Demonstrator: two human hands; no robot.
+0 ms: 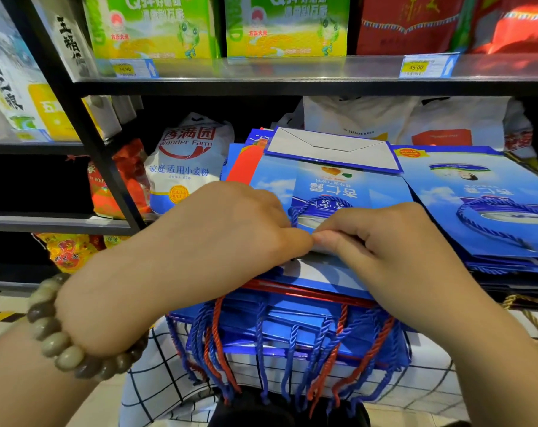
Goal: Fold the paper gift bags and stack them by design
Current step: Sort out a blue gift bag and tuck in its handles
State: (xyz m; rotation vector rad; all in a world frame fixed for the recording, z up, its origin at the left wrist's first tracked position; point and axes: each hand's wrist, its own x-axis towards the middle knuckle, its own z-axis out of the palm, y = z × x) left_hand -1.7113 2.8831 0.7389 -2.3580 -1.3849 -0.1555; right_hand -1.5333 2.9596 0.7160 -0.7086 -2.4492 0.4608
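Observation:
A flattened blue paper gift bag (329,183) lies on top of a pile of blue and red bags (292,328) in front of me, its white bottom flap (332,147) folded up at the far end. My left hand (230,229) and my right hand (394,241) meet at its near edge, thumbs and fingertips touching, pinching the bag's rim beside its blue rope handle (320,201). Blue and red cord handles (292,371) hang from the pile's front edge. To the right sits a second stack of blue bags (489,204).
A black metal shelf frame (86,131) runs diagonally at left. A white flour sack (190,161) and red packets (123,183) stand behind the pile. Green boxes (156,26) and red bags (415,23) fill the upper shelf. White cloth bags (385,118) sit behind.

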